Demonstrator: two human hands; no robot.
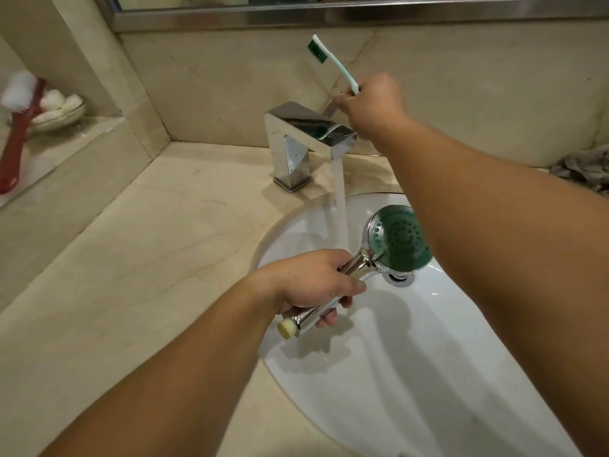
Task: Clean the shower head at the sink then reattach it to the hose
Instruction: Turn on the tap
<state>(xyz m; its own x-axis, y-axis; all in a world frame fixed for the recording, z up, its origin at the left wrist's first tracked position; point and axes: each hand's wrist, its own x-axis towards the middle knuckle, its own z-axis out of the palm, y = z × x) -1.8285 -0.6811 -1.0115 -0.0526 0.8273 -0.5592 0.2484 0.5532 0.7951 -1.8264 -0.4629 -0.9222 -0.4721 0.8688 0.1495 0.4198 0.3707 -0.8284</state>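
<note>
Two hands busy: left hand [309, 282] fingers wrap the shower head [372, 258] handle over the sink [428, 341], just beside the running water; right hand [372, 100] fingers pinch a toothbrush [333, 61] at the tap [306, 143] lever. Washing step; scrubbing the nozzles likely comes next

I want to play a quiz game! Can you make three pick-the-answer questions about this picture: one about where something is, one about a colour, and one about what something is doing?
1. Where is the shower head?
A. over the sink
B. on the shelf
C. on the floor

2. What colour are the toothbrush bristles?
A. red
B. green
C. yellow

3. What is the tap doing?
A. off
B. dripping
C. running

Answers: 1 A, the left hand holds it above the basin. 2 B, the bristles are dark green. 3 C, a steady stream pours down.
</note>
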